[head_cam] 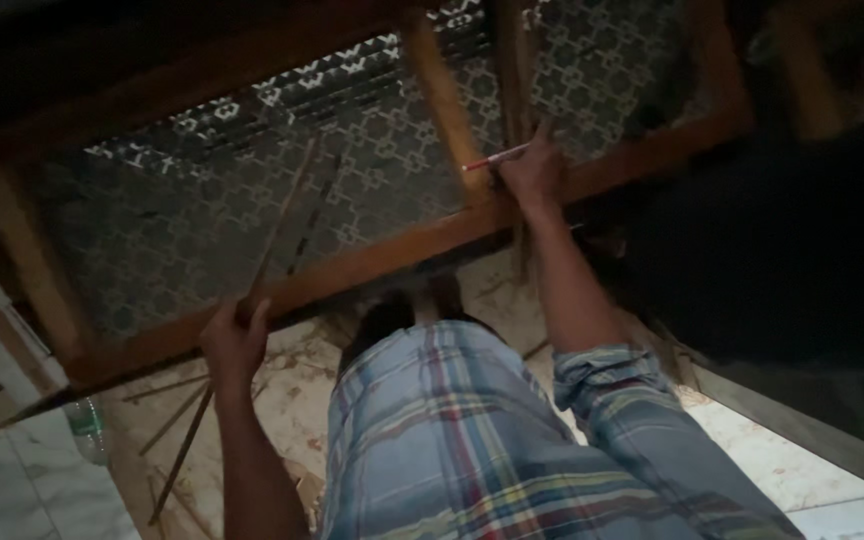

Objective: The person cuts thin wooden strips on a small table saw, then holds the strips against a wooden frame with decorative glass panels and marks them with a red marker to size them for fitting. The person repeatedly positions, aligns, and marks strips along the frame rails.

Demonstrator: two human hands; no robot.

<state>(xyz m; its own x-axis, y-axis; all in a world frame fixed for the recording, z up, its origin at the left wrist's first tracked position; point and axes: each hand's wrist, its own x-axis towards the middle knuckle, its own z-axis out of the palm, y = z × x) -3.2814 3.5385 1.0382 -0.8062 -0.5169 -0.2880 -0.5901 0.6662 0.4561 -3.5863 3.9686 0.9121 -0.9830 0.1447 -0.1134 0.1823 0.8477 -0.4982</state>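
Nearest the camera, a plaid shirt (472,440) in blue, red and yellow fills the lower middle of the head view, with one rolled sleeve (617,385) seen on the right arm.

Only this one view is given, so everything is read from it. The left hand (235,340) is closed around a thin wooden strip (252,290); its fingers (252,318) are wrapped fully about the strip, which runs up past them across the patterned glass (202,220) and down below them toward the floor (292,390). The strip appears to be gripped near its middle so that its length can be balanced and steered against the panel, though this is a judgement.

The right hand (535,172) is stretched forward to the far rail of the wooden frame (382,258). A pencil with a red end (495,158) is pinched in its fingers (542,135), pointing left of them, close to an upright bar (444,100) of the frame. How tightly the pencil is held cannot be told in the dim light. The hand seems to be braced on the rail so that the pencil tip is kept steady at the joint.

More loose wooden strips (167,420) are seen lying on the floor below the left fingers, and a clear plastic bottle (87,428) is seen to the left of them.
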